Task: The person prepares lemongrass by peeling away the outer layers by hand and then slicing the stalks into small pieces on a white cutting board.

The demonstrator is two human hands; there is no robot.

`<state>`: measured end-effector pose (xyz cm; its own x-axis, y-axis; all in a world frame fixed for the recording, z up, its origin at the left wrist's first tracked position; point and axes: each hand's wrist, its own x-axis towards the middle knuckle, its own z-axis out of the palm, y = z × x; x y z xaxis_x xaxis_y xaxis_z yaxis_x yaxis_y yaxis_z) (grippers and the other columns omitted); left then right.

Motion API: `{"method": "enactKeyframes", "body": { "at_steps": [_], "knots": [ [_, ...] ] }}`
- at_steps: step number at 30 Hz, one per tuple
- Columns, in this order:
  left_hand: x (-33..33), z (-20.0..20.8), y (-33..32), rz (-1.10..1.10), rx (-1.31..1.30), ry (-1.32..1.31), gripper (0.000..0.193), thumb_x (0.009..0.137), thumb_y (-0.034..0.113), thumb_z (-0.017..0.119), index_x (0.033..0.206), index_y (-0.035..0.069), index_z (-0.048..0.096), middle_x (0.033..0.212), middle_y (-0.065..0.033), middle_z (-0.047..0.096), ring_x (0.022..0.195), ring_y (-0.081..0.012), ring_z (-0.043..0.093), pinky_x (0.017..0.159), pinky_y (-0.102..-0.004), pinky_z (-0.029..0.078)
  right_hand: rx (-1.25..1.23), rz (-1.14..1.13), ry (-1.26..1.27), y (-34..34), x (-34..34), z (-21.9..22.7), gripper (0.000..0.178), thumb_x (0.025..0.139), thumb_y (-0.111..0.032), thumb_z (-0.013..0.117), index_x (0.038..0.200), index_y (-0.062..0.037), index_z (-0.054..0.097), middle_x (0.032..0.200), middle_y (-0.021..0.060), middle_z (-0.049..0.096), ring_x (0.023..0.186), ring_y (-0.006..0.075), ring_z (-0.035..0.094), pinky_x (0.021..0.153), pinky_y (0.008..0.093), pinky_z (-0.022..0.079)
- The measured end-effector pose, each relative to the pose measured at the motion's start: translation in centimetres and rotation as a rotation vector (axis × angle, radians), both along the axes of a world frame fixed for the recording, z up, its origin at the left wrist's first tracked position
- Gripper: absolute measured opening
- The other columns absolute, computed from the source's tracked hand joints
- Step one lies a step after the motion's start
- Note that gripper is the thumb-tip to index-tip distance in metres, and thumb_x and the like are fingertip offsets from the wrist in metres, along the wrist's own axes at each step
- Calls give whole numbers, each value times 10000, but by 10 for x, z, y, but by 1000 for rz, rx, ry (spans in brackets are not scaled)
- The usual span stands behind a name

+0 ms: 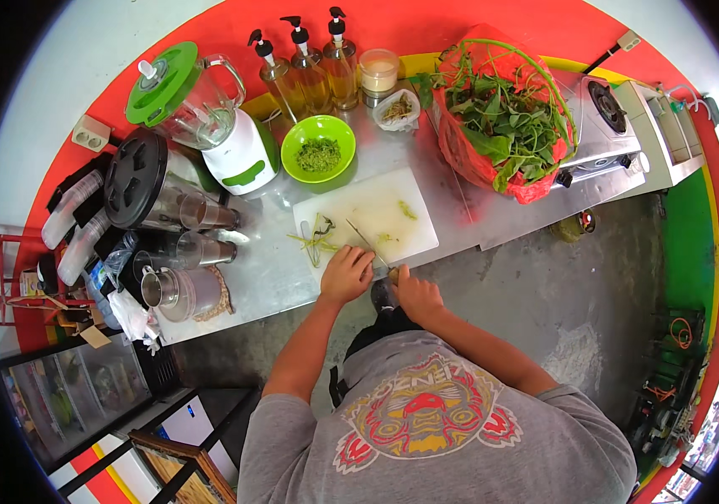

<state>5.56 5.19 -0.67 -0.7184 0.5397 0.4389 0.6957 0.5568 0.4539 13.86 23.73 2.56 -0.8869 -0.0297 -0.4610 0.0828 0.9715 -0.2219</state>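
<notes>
My right hand point(418, 296) grips the handle of a knife point(367, 240), whose blade lies slantwise over the near part of a white cutting board point(359, 197). Beside the blade, my left hand point(346, 275) rests at the board's near edge with its fingers drawn together; what they hold is hidden. Thin green stems point(314, 242) lie on the board just left of that hand. Small chopped green bits point(386, 238) are right of the blade, and another little green piece point(408, 210) lies farther right. Behind the board, a green bowl point(300, 165) contains chopped greens point(319, 154).
Leafy greens point(510, 118) fill a red plastic bag point(458, 139) at the right, near a gas stove point(607, 139). A small dish point(397, 110), a lidded jar point(379, 71), pump bottles point(309, 67) and a blender point(237, 160) stand behind. Cups and a metal pitcher point(160, 288) crowd the left.
</notes>
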Motion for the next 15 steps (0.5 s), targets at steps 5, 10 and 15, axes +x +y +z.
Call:
{"method": "enactKeyframes", "body": {
  "at_steps": [5,10,15],
  "knots": [
    [4,1,0,1,20,-64,207,809,66,699,1015,70,678,903,-71,592,893,-292,584,775,-411,512,-42,45,45,6,-19,11,363,952,-135,541,1262,13,426,867,211,733,824,406,740,720,510,594],
    [18,-3,7,172,146,-162,116,802,61,726,917,67,705,923,-80,626,891,-319,574,810,-429,494,-28,51,-3,11,4,3,358,945,-117,528,1261,10,421,894,238,732,856,422,736,749,533,583],
    [16,-9,11,230,216,-267,116,788,63,728,903,72,710,902,-88,638,905,-319,582,833,-431,477,-73,27,26,9,-15,4,300,937,-117,527,1204,-7,445,922,254,728,879,448,726,780,557,570]
  ]
}}
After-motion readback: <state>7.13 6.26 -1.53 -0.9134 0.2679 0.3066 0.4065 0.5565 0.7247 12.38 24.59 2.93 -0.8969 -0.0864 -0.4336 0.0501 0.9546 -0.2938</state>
